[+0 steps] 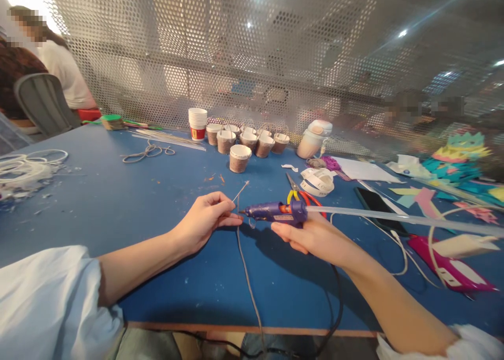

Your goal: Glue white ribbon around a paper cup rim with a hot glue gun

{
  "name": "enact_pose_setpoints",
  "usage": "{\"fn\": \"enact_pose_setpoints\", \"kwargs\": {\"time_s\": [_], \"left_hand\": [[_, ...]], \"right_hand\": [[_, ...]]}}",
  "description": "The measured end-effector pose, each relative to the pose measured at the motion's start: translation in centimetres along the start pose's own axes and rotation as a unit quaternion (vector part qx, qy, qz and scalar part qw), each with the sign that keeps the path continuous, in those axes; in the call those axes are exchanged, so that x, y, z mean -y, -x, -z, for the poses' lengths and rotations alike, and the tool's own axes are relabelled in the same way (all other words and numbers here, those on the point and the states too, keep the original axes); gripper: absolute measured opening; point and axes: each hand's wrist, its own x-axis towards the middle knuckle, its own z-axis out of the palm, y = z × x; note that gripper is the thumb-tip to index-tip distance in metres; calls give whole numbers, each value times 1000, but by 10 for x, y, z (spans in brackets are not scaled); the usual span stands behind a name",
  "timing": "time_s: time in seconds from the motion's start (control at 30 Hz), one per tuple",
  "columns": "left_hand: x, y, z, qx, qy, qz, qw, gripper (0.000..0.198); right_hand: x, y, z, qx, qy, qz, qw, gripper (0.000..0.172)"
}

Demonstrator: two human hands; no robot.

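My left hand (207, 215) pinches a grey cord (246, 276) above the blue table. A short pale strand (241, 191) sticks up from its fingertips; whether it is cord or a thin stick I cannot tell. The long part of the cord hangs past the table's front edge. My right hand (315, 236) is closed around a purple glue gun (262, 211), whose nozzle points left, close to the left fingertips. A clear blob of glue hangs under the nozzle. Out of the gun's back runs a long translucent glue stick (378, 214).
Brown-wrapped paper cups (239, 163) and a cup stack (197, 125) stand at the back. Scissors (293, 184), a tape roll (317, 181), a phone (380, 208) and a magenta packet (449, 263) lie right. White cord (29, 166) lies far left. Someone sits beyond (65, 74).
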Motion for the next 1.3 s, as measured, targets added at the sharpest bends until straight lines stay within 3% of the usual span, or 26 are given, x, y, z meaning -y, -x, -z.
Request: {"fn": "enact_pose_setpoints", "kwargs": {"time_s": [0.2,0.37,0.7,0.83,1.0,1.13,1.3], "left_hand": [[1,-1,1,6,4,-2,1000,16],[1,-1,1,5,3,-3,1000,13],[1,-1,2,3,9,-5,1000,13],[1,-3,2,-10,13,-3,1000,14],[1,-5,4,-14,21,-12,1000,16],[0,-6,5,-19,31,-21,999,17],[-1,-7,7,-25,42,-32,998,17]], "right_hand": [[-2,-1,-1,-29,-25,17,999,32],[-2,-1,-1,-6,2,-2,1000,32],[0,-1,4,-7,-78,10,997,34],[-16,-18,9,-76,-96,29,992,37],[-48,-54,4,-241,74,40,967,29],[-58,-65,-2,-266,90,32,959,26],[-57,-58,3,-279,72,21,957,24]]}}
